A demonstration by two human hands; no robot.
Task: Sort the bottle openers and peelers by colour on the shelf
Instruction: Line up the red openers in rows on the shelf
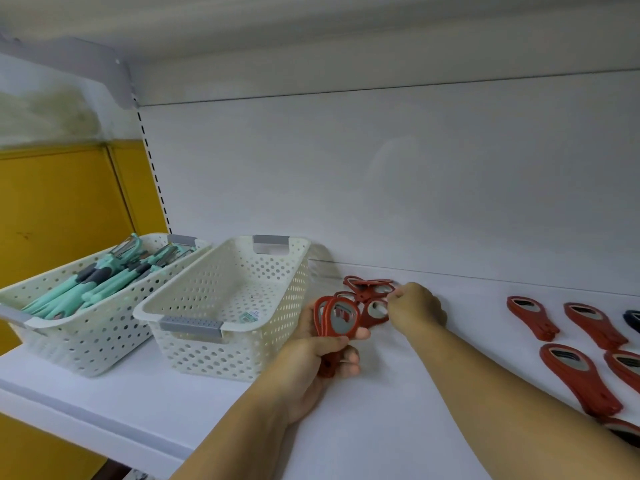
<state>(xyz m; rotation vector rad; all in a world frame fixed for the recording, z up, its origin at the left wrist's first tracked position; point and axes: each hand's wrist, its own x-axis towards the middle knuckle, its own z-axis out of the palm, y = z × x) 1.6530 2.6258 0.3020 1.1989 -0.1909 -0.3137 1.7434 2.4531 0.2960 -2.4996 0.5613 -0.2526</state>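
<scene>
- Red plastic filled the middle of the frame: the left hand (308, 362) gripped a stack of red bottle openers (335, 318), fingers wrapped round the handles and thumb pressed across the front. The handle ends were hidden inside the palm.
- Just right of it, the right hand (415, 306) was curled against the rim of a single red opener (372, 315). Its fingertips faced away from the camera, so I cannot tell whether they actually pinched it.
- Behind both hands, a loose pile of red openers (369, 287) lay against the back wall, overlapping so much that a count was not possible.
- More red openers (531, 317) lay flat in separate stacks on the white shelf (415, 393) at the right of the frame, well apart from the hands. The frame edge cut off the ones at far right and lower right.
- A dark opener (633, 320) showed only as a sliver at the right edge — its colour was hard to name.
- At centre left stood a white perforated basket (207, 355), with only small labels on its floor.
- At far left, a second white basket (86, 344) held teal peelers (104, 285) with grey grips, heaped together — their blades at the far end were blurred.
</scene>
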